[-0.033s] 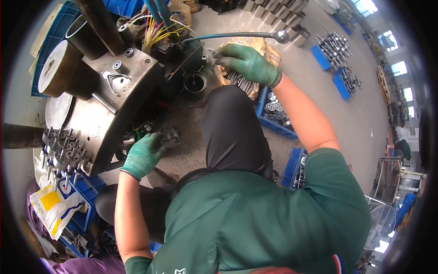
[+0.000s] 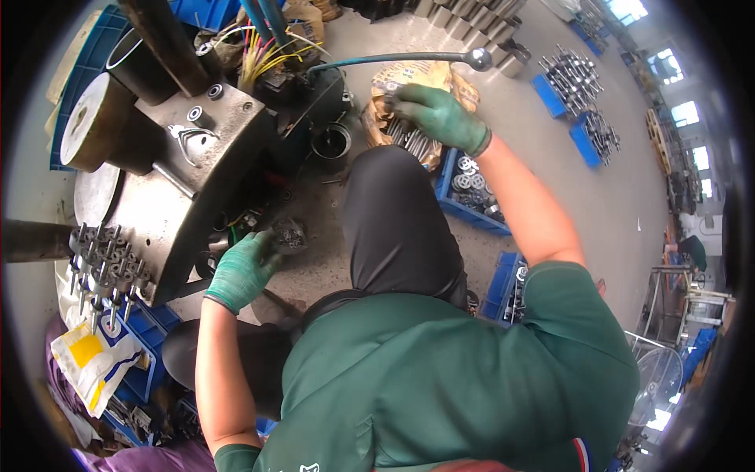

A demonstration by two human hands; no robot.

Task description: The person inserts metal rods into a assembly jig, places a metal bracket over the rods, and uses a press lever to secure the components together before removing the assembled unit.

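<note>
My green-gloved right hand (image 2: 444, 118) reaches over a torn brown sack (image 2: 409, 75) with metal rods (image 2: 415, 143) inside. Its fingertips are drawn together at a small greyish piece, too small and blurred to name. My left hand (image 2: 242, 271), gloved likewise, hangs low beside the machine, its fingers loosely bent and apart with nothing visible between them. Close to those fingertips lies a clear bag of small metal parts (image 2: 290, 236). On the steel machine table (image 2: 161, 216) rest a bearing (image 2: 197, 116), a forked metal piece (image 2: 193, 144) and a short rod (image 2: 174, 180).
A long lever with a ball end (image 2: 476, 59) extends above the sack. A blue crate of metal rings (image 2: 472, 216) stands right of my knee. Shafted metal parts (image 2: 106, 267) cluster at the table's left edge. A dark round can (image 2: 330, 141) sits beneath the machine.
My right hand has shifted slightly to the right and down, its fingertips now nearer the sack's middle. My left hand stays in nearly the same place. The whole view has moved slightly.
</note>
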